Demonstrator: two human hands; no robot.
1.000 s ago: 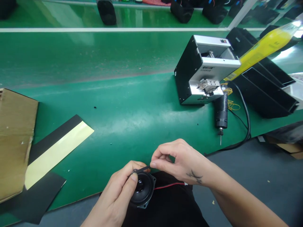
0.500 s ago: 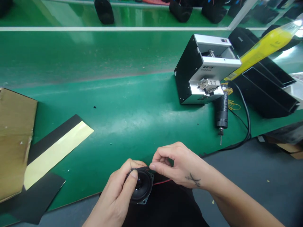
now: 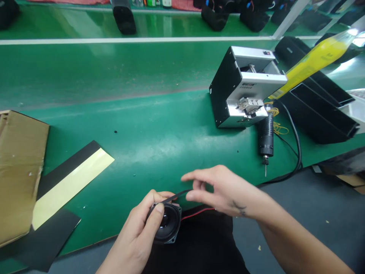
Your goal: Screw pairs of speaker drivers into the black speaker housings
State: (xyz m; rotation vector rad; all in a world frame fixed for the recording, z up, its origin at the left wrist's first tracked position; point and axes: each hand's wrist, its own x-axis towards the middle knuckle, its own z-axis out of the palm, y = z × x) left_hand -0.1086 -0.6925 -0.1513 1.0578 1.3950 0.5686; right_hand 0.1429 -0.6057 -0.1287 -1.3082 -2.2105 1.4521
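My left hand (image 3: 138,224) grips a small round black speaker (image 3: 170,224) with a square metal frame, its thumb lying over the rim. A thin black strip (image 3: 177,195) runs from under that thumb along the speaker's upper edge, and its free end sticks up to the right. Close to that end is my right hand (image 3: 213,188), index finger stretched out and thumb apart from it, the other fingers curled. Whether the strip's end touches the right thumb I cannot tell. A red wire (image 3: 196,213) leads from the speaker to below the right hand.
Black strip sheets with yellow backing (image 3: 72,179) lie beside a cardboard box (image 3: 23,171) on the left. A silver-black screw feeder (image 3: 246,87) and an electric screwdriver (image 3: 266,137) stand at right, near black housings (image 3: 319,110) and a yellow bag (image 3: 316,61). The green bench's front edge is close.
My right fingers have come apart from their pinch at the speaker's edge, the index finger now extended. The strip's end has lifted away from the rim. The left hand keeps its grip.
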